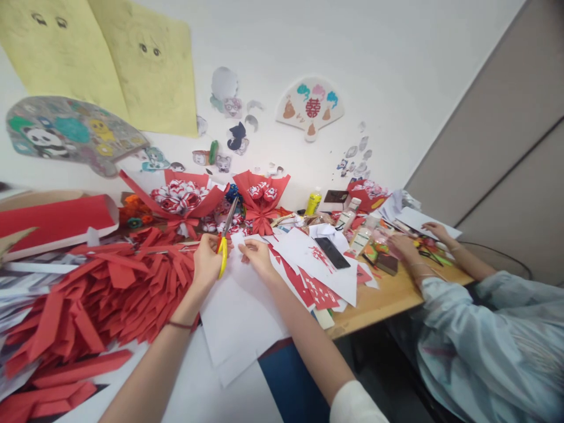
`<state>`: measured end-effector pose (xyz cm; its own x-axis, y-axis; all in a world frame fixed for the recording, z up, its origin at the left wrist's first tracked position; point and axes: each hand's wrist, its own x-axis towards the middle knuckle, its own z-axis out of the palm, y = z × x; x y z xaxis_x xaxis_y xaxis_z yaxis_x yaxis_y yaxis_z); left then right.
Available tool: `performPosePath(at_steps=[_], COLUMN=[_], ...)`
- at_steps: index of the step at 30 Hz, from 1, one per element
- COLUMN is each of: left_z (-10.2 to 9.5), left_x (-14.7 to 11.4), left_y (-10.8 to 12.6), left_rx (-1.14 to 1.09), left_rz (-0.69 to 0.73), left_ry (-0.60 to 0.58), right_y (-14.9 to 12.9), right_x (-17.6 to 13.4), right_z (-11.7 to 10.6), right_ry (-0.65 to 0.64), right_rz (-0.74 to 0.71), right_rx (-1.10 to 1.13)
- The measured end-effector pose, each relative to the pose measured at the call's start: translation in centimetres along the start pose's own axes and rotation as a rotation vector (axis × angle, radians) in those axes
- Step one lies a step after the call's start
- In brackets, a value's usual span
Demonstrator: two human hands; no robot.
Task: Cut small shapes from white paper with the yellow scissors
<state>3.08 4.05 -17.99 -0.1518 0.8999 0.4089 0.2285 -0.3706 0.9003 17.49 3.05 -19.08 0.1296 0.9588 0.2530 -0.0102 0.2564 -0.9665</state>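
My left hand [206, 261] grips yellow-handled scissors [225, 239], blades pointing up and away over the desk. My right hand [257, 255] rests just to the right of them, its fingers pinching the edge of a white paper sheet [240, 305] that lies in front of me. The two hands are close together, with the scissors between them. A heap of red paper strips [101, 299] lies left of my left hand.
Red paper bouquets [180, 200] stand at the back by the wall. A black phone [332, 252], red cut-outs [319, 291] and a yellow bottle [313, 202] lie to the right. Another person's hands [408, 247] work at the wooden table's [383, 299] right end.
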Motion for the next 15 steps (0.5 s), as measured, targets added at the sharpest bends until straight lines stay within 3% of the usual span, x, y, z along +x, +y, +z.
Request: performPosePath(at_steps=[15], left_z=[0.16], left_x=[0.12], left_y=[-0.75], left_rx=[0.013], left_rz=[-0.002], left_ry=[-0.009], right_y=[-0.52], right_x=[-0.51], right_z=[0.32], right_ry=[-0.047], right_rz=[-0.021], right_rx=[-0.072])
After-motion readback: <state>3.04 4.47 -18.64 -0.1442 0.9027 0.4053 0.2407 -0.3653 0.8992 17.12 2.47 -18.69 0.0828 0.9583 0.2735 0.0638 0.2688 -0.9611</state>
